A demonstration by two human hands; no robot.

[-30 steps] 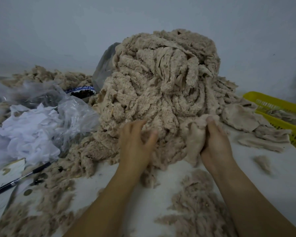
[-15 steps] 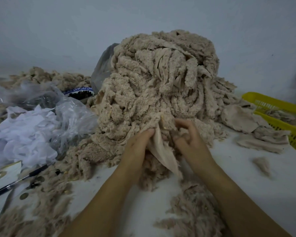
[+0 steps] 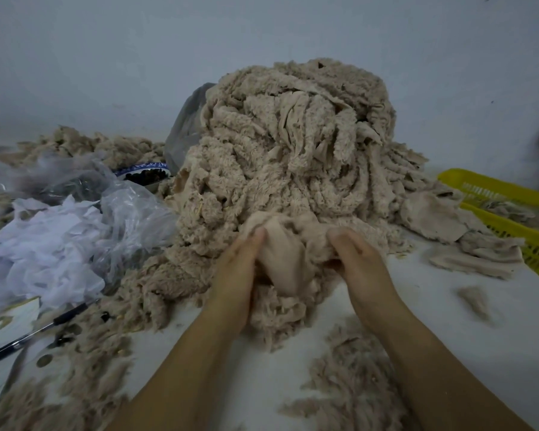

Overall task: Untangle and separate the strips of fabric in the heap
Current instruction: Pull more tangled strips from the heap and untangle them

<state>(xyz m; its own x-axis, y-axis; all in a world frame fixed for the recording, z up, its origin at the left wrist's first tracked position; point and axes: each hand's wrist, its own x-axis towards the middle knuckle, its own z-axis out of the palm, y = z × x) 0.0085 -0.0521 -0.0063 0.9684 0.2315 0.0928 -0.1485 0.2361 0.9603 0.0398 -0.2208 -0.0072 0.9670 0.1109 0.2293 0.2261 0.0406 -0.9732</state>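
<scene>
Your L hand [image 3: 237,272] & R hand [image 3: 357,264] fingers [image 3: 254,241] curl tight round a smooth beige fabric strip [image 3: 282,259] at front of fluffy beige heap [image 3: 293,144]. Fluff-strewn white desk [image 3: 448,325], yellow plastic basket [image 3: 492,188] on R, pale wall [image 3: 106,57].

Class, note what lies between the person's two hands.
In the head view, a bunched beige fabric strip fills the gap, gripped by the left hand and the right hand at the foot of the heap.
</scene>
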